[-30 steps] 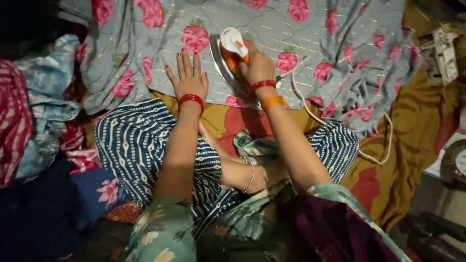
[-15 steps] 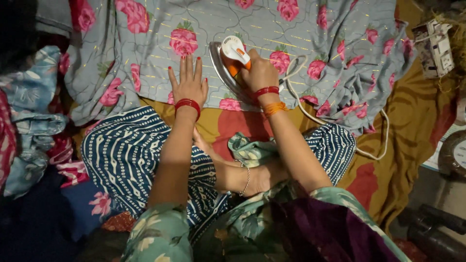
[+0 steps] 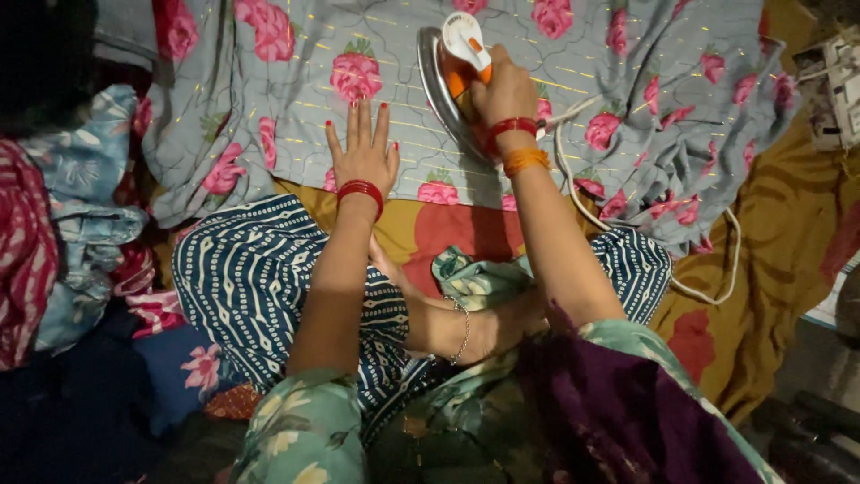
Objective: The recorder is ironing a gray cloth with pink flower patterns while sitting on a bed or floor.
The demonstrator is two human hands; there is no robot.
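Under the right hand (image 3: 506, 90), iron (image 3: 448, 76) rests on floral cloth (image 3: 376, 108).

The left hand (image 3: 363, 154) has red-painted nails and a red bangle at the wrist. The right hand (image 3: 504, 90) wears a red bangle with an orange one just behind it. Both arms end in short floral green sleeves.

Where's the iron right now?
In the head view the iron is at top centre, gripped by the right hand on the grey rose-print cloth, just right of the flat left hand.
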